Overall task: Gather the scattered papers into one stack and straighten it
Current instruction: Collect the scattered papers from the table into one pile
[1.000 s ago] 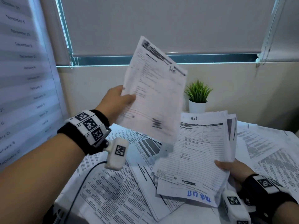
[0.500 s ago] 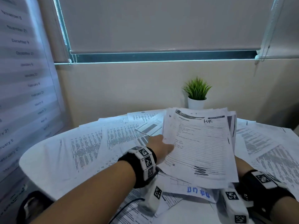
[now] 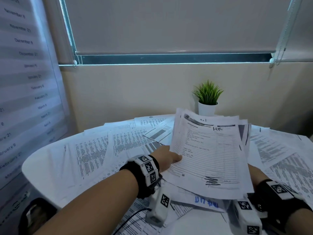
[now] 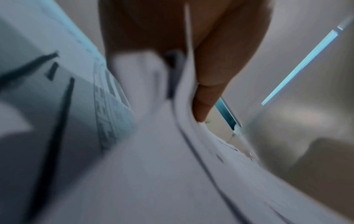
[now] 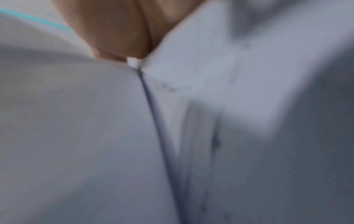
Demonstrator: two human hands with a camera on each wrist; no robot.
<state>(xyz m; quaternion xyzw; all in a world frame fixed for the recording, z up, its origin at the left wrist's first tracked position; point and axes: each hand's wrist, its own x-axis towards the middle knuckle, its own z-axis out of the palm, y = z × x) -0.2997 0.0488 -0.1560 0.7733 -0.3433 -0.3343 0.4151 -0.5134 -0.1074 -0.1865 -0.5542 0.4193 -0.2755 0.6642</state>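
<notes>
Above the table [image 3: 42, 167], both hands' grips hold the stack [image 3: 210, 158]; right hand [image 3: 255, 173] apparently beneath it.

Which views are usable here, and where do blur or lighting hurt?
Head: sharp in the middle, "HR" legible on the stack; edges bowed by the wide lens, cold bluish light. Left wrist: smeared; only the thumb on paper edges reads. Right wrist: heavily blurred, papers fill it, grip unreadable.

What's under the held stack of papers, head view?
Under the held stack: a sheet with blue handwriting sticks out at its near edge, with more loose papers spread over the round table. The right hand is mostly covered; what lies beneath the stack's middle is hidden.
</notes>
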